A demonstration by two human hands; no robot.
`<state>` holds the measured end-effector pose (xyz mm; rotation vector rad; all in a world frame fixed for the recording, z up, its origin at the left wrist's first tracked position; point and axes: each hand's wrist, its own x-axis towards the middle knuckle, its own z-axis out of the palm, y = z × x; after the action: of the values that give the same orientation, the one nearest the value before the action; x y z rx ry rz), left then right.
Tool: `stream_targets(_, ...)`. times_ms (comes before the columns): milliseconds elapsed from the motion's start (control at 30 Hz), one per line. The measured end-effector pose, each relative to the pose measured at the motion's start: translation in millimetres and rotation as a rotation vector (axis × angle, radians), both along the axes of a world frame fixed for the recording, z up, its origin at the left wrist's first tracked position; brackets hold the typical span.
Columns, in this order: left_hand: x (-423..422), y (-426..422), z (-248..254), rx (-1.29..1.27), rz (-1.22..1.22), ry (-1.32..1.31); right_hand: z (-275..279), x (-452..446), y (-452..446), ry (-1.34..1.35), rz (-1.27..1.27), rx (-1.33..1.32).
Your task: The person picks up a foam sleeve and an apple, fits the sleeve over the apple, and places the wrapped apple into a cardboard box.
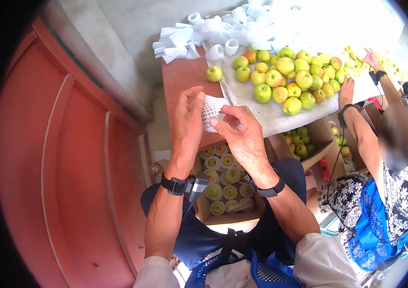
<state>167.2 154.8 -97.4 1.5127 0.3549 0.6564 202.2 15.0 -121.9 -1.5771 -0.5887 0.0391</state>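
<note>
Between my two hands is a white foam net sleeve (pixel 211 111), held just above the table's near edge. My left hand (pixel 187 115) is closed on its left side. My right hand (pixel 243 133) pinches the right side with thumb and fingers. Whether an apple sits inside the sleeve, I cannot tell. A single yellow-green apple (pixel 214 74) lies on the red tabletop just beyond my hands. Below them, a cardboard box (pixel 204 211) holds apples in white foam sleeves, set in rows.
Many loose apples (pixel 285 66) are spread on a white cloth (pixel 261 120). Foam sleeves (pixel 180 43) are piled at the back. An open carton (pixel 322 132) of apples stands under the table. At right, a co-worker's hands (pixel 346 91) reach over the apples. A red door (pixel 69 168) is at left.
</note>
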Motion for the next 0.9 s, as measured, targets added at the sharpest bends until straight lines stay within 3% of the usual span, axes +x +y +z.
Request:
stream_targets(133,-3,-4,12,0.046,0.058,-0.074,2,6,-2,0.107,0.029,0.246)
stream_targets(200,-9,4,19,-0.006,0.047,-0.07,20,11,-15,0.479,0.096,0.382)
stream_targets(367,-6,9,14,-0.078,0.012,-0.076,25,25,-28,0.673,0.176,0.549)
stream_targets(433,-2,5,12,0.01,-0.087,-0.015,21,30,-31,0.679,0.222,0.558)
stream_targets(533,-3,2,12,-0.058,-0.254,-0.051,22,31,-30,0.711,0.274,0.569)
stream_targets(900,-17,-3,24,0.02,-0.273,-0.033,22,28,-31,0.736,0.369,0.57)
